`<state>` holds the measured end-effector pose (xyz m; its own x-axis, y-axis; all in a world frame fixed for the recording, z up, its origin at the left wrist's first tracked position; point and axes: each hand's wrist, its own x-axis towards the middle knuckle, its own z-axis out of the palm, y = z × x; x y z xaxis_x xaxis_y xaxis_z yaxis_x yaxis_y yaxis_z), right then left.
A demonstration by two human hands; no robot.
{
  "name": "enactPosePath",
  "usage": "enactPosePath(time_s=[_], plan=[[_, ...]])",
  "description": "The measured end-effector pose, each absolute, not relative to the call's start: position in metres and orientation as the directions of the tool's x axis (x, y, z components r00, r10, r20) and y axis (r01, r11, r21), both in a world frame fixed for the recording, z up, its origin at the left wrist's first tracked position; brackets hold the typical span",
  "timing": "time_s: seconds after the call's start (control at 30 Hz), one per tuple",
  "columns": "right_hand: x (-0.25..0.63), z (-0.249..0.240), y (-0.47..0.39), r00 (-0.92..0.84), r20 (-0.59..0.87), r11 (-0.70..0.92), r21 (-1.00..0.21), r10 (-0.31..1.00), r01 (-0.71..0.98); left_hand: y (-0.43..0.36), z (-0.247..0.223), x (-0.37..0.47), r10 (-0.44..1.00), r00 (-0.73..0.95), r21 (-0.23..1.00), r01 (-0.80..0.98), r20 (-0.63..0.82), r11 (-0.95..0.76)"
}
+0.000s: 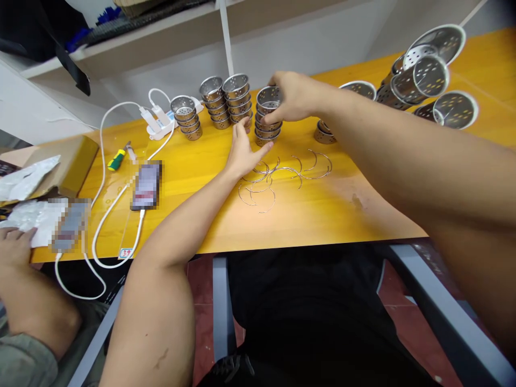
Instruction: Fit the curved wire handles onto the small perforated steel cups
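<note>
Perforated metal cups stand nested in a stack (268, 130) near the middle of the table. My right hand (293, 97) reaches over its upper right side, with thumb and fingers around the upper cups. Beside the lower left of this stack is my left hand (241, 153), thumb and fingers spread apart; whether it touches the cups I cannot tell. Two more cup stacks (236, 97) (213, 102) rise just left and behind, and a shorter stack (188, 118) is farther left. Thin curved metal wires (278, 172) lie loosely in front of my hands.
Larger perforated metal containers (421, 78) lie on the right. On the left are a phone (147, 185) with a white cable, a power strip (161, 124), a green-yellow screwdriver (116, 159) and a cardboard box (78, 164). Another person's hand (16, 247) is at the far left.
</note>
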<state>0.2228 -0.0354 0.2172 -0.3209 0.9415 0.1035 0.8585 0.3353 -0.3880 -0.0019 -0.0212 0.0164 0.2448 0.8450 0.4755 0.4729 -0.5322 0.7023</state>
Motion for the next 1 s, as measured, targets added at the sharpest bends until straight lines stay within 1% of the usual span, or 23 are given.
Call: enactPosePath(time_s=[0.13, 0.3, 0.4, 0.47, 0.57, 0.67, 0.77, 0.9, 1.0], plan=[[0.225, 0.216, -0.059, -0.348, 0.108, 0.355, -0.482, 0.931, 0.801, -0.025, 0.024, -0.005, 0.855, 0.274, 0.725, 0.452, 0.441, -0.519], [0.228, 0.221, -0.076, -0.429, 0.111, 0.425, -0.495, 0.896, 0.758, -0.035, 0.037, -0.003, 0.824, 0.343, 0.677, 0.470, 0.451, -0.566], [0.236, 0.223, -0.079, -0.463, 0.121, 0.451, -0.535, 0.878, 0.714, -0.035, 0.039, -0.001, 0.821, 0.341, 0.693, 0.443, 0.458, -0.569], [0.241, 0.223, -0.086, -0.434, 0.175, 0.451, -0.568, 0.884, 0.688, -0.032, 0.037, -0.003, 0.819, 0.331, 0.690, 0.443, 0.468, -0.573], [0.248, 0.219, -0.102, -0.367, 0.311, 0.480, -0.584, 0.877, 0.654, -0.027, 0.033, -0.008, 0.820, 0.275, 0.649, 0.507, 0.502, -0.567], [0.253, 0.204, -0.119, -0.395, 0.358, 0.533, -0.581, 0.846, 0.615, -0.023, 0.029, -0.013, 0.840, 0.213, 0.664, 0.530, 0.498, -0.528], [0.256, 0.181, -0.125, -0.429, 0.372, 0.566, -0.595, 0.823, 0.570, -0.017, 0.023, -0.016, 0.857, 0.254, 0.719, 0.467, 0.448, -0.515], [0.258, 0.152, -0.118, -0.369, 0.426, 0.563, -0.582, 0.826, 0.586, 0.004, 0.000, -0.018, 0.865, 0.305, 0.792, 0.360, 0.399, -0.493], [0.260, 0.135, -0.109, -0.300, 0.486, 0.557, -0.568, 0.821, 0.605, 0.022, -0.018, -0.020, 0.825, 0.320, 0.767, 0.320, 0.465, -0.557]])
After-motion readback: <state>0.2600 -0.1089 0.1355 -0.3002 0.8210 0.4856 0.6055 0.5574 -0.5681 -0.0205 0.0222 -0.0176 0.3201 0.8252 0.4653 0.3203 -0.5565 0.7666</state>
